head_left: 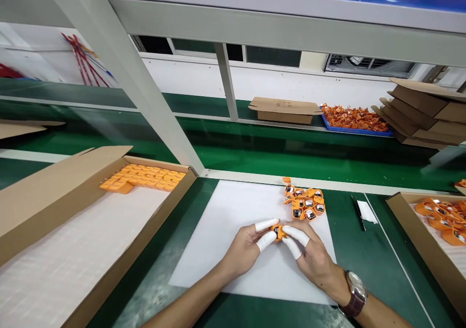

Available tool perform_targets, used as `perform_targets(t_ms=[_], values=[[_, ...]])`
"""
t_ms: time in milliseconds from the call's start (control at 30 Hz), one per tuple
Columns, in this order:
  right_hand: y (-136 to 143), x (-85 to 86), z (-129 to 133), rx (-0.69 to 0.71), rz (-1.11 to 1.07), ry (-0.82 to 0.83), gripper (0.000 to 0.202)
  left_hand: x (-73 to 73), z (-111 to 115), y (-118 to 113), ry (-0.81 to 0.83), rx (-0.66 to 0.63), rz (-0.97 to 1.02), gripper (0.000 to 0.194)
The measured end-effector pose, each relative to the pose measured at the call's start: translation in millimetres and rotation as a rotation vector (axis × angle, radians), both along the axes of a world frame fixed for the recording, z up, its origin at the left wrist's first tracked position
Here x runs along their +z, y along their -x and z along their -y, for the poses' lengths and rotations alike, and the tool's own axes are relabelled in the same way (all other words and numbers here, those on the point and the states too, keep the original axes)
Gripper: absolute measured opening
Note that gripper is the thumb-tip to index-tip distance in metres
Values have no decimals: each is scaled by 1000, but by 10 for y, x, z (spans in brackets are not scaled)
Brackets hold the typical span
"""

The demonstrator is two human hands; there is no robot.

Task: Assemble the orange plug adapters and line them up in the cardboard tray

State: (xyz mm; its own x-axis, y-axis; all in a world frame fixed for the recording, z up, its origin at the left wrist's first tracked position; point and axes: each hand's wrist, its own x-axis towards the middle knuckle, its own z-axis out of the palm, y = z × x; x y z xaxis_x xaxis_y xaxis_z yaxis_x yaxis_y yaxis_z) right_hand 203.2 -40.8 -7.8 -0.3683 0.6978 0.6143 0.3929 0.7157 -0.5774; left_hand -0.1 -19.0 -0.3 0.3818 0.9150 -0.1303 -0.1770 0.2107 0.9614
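Observation:
Between my two hands sits a small orange plastic part point(277, 232) with a dark, shiny inside. My left hand point(248, 244) pinches it from the left with thumb and forefinger in white finger cots. From the right, my right hand point(309, 250) grips the same part, also with white cots on its fingertips. Both hands are over a white sheet point(204, 240) on the green table. Just beyond them lies a cluster of similar orange parts point(304, 204), several with dark or silvery insides facing up.
At left stands an open cardboard box point(160, 221) with rows of orange parts at its far end. Another box point(411, 231) with orange parts is at right, near a black pen point(358, 214). Behind are a blue tray point(357, 129), stacked cartons point(429, 114) and a slanting metal post point(145, 90).

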Motion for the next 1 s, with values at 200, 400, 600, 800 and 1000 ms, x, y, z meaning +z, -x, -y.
perform_targets(t_ms=[200,400,600,800,1000], values=[[45,41,37,50,30,-30,59,-37,22,-3,-23,-8,-31,42],[24,6,39,114,-274,597,41,39,20,76,-96,-46,-120,41],[84,-54,31,179,-408,875,37,-2,60,85,-151,-146,-81,38],[130,-124,58,124,-377,758,31,15,78,108,-154,-186,-156,40],[129,-33,32,115,-319,669,17,43,83,68,-138,-80,-223,34]])
